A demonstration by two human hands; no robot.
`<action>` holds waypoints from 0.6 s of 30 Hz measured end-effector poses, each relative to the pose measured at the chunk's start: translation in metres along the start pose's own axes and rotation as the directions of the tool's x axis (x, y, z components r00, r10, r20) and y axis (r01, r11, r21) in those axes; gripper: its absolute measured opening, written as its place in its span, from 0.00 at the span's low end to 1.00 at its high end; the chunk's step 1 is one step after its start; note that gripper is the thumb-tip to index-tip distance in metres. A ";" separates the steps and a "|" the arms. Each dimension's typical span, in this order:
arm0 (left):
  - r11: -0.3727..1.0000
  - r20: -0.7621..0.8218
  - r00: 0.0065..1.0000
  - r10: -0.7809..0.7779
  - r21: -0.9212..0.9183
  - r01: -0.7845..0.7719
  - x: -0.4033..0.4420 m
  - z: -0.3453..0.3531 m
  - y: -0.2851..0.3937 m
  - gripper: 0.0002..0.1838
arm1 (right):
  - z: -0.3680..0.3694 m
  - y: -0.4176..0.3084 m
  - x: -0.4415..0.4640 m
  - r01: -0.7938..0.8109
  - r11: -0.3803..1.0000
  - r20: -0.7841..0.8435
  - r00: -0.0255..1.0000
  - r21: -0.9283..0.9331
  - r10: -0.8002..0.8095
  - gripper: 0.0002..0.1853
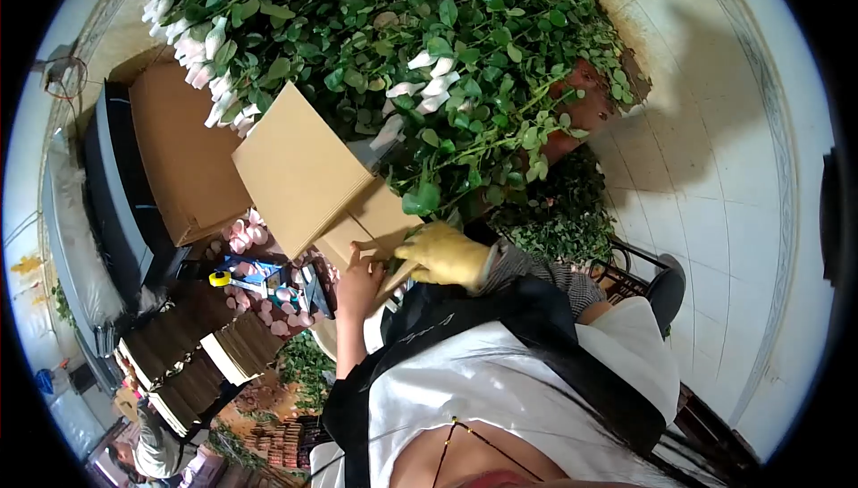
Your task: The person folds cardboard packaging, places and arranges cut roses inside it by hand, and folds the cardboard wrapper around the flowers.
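Observation:
A tan cardboard sheet [299, 171], creased into panels, rises in front of my body at the edge of the rose pile. My bare left hand [359, 284] is at its lower end, fingers bent over the folded part and one finger pointing up along it. Beside it, my right hand [444, 256] wears a yellow glove and closes around the cardboard's right lower edge. The gloved fingertips are partly hidden. Long-stemmed roses [429, 86] with dense green leaves lie just beyond both hands, some blooms covered in white sleeves.
An open brown cardboard box [183, 153] stands at left. Below it are a yellow tape measure [220, 279], scattered pink petals [248, 231] and stacked cardboard pieces [174, 358]. Another person [156, 448] is at lower left. Pale floor tiles [724, 175] extend along the right.

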State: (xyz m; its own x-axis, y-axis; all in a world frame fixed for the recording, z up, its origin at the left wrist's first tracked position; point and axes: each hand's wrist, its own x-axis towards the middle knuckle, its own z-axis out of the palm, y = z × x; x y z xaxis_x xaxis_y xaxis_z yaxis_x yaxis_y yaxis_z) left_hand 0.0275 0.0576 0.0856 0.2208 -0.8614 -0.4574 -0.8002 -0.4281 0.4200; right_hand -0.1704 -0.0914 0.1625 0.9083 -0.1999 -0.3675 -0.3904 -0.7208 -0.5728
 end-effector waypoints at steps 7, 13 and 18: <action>0.963 -0.024 0.991 -0.134 -0.240 0.124 -0.003 -0.014 0.014 0.15 | -0.022 0.134 -0.003 -0.339 0.941 -0.454 0.838 0.003 0.303 0.22; 0.973 -0.016 0.992 -0.122 -0.199 0.117 -0.007 -0.012 0.011 0.29 | 0.005 0.212 0.022 -0.069 0.975 -0.374 0.916 0.209 0.145 0.25; 0.964 -0.025 0.990 -0.138 -0.233 0.128 -0.005 -0.014 0.014 0.29 | -0.138 0.215 -0.037 0.121 0.754 -0.596 0.696 0.646 0.400 0.20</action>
State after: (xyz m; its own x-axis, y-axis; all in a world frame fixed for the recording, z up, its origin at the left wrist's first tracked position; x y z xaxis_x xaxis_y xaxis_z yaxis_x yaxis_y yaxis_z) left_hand 0.0225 0.0522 0.1048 0.3429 -0.8009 -0.4910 -0.6132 -0.5867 0.5289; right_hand -0.2670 -0.3312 0.1540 0.5660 -0.8230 -0.0476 -0.2819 -0.1389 -0.9493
